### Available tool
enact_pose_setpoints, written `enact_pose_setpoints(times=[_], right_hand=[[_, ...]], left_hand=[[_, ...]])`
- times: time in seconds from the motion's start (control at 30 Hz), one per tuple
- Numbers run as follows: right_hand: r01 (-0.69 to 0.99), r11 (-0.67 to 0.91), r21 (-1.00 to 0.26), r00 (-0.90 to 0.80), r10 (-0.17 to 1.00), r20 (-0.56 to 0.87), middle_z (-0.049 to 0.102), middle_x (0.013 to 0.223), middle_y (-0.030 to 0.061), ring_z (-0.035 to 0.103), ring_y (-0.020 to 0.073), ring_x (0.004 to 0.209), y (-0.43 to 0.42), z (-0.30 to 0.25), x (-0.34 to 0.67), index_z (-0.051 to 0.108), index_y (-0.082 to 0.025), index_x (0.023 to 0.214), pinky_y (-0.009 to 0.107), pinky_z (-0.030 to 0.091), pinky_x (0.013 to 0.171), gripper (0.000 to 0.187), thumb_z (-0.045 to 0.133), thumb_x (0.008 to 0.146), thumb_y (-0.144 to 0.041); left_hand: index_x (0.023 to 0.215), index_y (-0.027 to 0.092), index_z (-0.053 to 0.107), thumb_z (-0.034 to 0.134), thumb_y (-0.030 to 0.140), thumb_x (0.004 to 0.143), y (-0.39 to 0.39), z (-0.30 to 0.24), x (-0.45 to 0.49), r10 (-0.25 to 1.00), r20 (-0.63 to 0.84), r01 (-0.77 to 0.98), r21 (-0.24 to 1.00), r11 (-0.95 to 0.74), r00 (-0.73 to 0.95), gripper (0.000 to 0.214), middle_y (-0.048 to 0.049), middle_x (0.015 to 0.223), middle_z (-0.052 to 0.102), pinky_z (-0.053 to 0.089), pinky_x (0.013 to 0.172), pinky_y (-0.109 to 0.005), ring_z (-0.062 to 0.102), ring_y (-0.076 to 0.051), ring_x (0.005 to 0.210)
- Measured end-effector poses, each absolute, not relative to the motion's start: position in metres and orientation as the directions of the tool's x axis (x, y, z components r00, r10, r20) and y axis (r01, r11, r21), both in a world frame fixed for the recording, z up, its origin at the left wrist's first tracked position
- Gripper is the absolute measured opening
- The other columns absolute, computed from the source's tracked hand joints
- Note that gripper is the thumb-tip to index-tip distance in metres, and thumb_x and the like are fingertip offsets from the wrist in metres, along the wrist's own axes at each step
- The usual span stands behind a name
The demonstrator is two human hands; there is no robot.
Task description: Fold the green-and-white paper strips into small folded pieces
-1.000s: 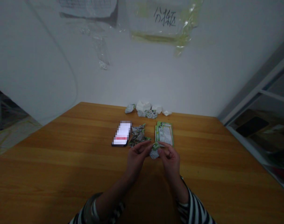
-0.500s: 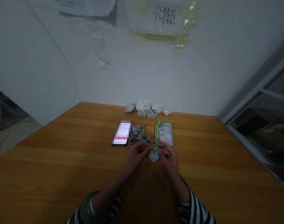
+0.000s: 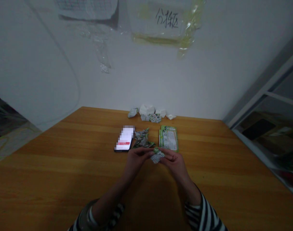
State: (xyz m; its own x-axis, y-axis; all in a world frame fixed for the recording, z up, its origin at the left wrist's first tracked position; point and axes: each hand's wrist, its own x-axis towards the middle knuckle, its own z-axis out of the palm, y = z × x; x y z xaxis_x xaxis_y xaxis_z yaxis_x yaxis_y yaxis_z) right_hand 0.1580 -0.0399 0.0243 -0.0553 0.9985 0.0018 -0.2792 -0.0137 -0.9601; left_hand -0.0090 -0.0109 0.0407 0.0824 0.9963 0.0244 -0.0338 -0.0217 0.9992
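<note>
Between my hands, above the wooden table [image 3: 146, 199], is a small piece of folded printed paper or wrapper [image 3: 157, 156], grey-white with a green edge. My left hand [image 3: 137, 158] pinches its left side between thumb and fingers. On the opposite side my right hand [image 3: 174, 161] grips it the same way. Just beyond lies a stack of green-and-white printed packets [image 3: 169, 137]. Several crumpled pieces of similar printed wrapper [image 3: 142, 138] lie to the left of that stack, partly behind my left hand.
A phone [image 3: 124, 138] with a lit screen lies left of the crumpled pieces. White crumpled tissues [image 3: 146, 110] and more balled wrappers [image 3: 155, 118] rest at the table's back edge by the wall [image 3: 141, 73]. Shelving [image 3: 264, 128] stands to the right.
My hands have turned the piece of wrapper and folded it smaller, with its lower tip drawn up. The right hand's fingers have shifted lower around it. The view has moved slightly.
</note>
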Motion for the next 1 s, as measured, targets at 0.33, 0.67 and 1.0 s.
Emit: enact_pose_setpoints(times=[0.33, 0.67, 1.0], right_hand=[[-0.001, 0.186, -0.983, 0.059, 0.981, 0.186, 0.076, 0.093, 0.0065, 0.073, 0.0247, 0.082, -0.044, 0.021, 0.159, 0.075, -0.021, 0.098, 0.039, 0.058, 0.076, 0.028, 0.074, 0.071, -0.027], [0.262, 0.319, -0.911, 0.145, 0.920, 0.364, 0.077, 0.089, 0.0043, 0.073, 0.0234, 0.078, -0.045, 0.016, 0.157, 0.076, -0.025, 0.095, 0.035, 0.060, 0.072, 0.022, 0.068, 0.075, -0.017], [0.488, 0.434, -0.757, 0.113, 0.828, 0.549, 0.073, 0.079, 0.0062, 0.066, 0.0213, 0.076, -0.048, 0.023, 0.154, 0.073, -0.023, 0.081, 0.034, 0.052, 0.072, 0.009, 0.066, 0.078, -0.019]], left_hand=[[0.083, 0.018, 0.079, 0.079, 0.027, 0.062, -0.014, 0.042, -0.010, 0.994, 0.049, 0.003, 0.999, -0.050, 0.098, 0.023, -0.0061, 0.074, 0.075, 0.051, 0.063, -0.027, 0.064, -0.018, 0.067], [0.090, 0.023, 0.077, 0.076, 0.017, 0.066, -0.016, 0.028, -0.006, 0.949, 0.295, 0.235, 0.920, -0.314, 0.110, 0.025, -0.0023, 0.069, 0.068, 0.047, 0.059, -0.025, 0.060, -0.016, 0.063], [0.078, 0.024, 0.076, 0.066, 0.018, 0.077, -0.025, 0.028, -0.005, 0.934, 0.341, 0.381, 0.853, -0.356, 0.109, 0.012, -0.0043, 0.080, 0.075, 0.050, 0.070, -0.029, 0.068, -0.021, 0.074]])
